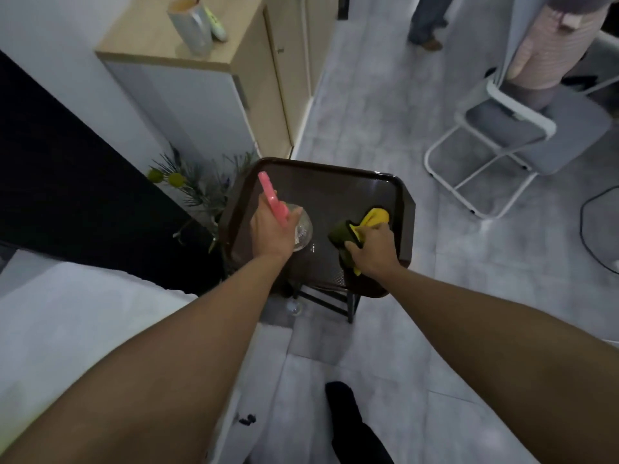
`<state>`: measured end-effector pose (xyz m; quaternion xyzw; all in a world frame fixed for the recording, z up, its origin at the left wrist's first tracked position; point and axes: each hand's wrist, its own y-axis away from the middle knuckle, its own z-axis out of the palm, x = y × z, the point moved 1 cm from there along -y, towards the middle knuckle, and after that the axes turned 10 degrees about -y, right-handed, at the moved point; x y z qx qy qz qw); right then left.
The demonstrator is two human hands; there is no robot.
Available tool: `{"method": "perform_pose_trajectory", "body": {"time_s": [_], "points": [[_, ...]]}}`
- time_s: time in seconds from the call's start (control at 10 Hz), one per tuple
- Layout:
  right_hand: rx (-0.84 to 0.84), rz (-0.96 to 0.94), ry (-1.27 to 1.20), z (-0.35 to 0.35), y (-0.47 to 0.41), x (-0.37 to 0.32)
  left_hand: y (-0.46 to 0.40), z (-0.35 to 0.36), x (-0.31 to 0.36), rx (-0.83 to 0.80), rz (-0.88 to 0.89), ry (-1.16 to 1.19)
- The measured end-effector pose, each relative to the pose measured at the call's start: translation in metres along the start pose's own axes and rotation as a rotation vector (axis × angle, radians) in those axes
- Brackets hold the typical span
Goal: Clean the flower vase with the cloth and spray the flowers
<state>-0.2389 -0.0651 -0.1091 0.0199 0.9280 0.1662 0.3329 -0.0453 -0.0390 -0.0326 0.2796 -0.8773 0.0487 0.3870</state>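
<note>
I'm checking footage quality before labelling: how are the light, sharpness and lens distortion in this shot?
Head view: dim and soft all over; the glass vase under the left hand is faint against the dark tray; the yellow cloth in the right hand stands out; the wide lens bends the cabinet and stretches the forearms.

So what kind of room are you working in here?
Probably a bedroom or small living space: a white bed at left, a wooden cabinet against the wall, and a folding chair on the tiled floor.

Pink bottle (273,199), yellow-and-dark-green cloth (360,234), clear glass vase (303,231), dark brown tray (335,189).
</note>
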Motion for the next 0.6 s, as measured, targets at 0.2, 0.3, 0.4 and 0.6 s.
{"method": "perform_pose_trajectory", "body": {"time_s": [0.2, 0.3, 0.4, 0.6], "points": [[-0.041, -0.004, 0.123, 0.006, -0.003, 0.004, -0.005, 0.016, -0.009, -0.003, -0.079, 0.008], [-0.05, -0.006, 0.142, 0.008, -0.003, 0.001, -0.011, 0.022, -0.014, -0.037, -0.11, 0.034], [-0.091, 0.018, 0.176, 0.005, -0.001, -0.005, -0.013, 0.023, -0.021, -0.14, -0.162, 0.027], [-0.063, 0.006, 0.226, 0.0, 0.015, -0.02, 0.006, 0.002, -0.042, -0.339, -0.178, -0.133]]}}
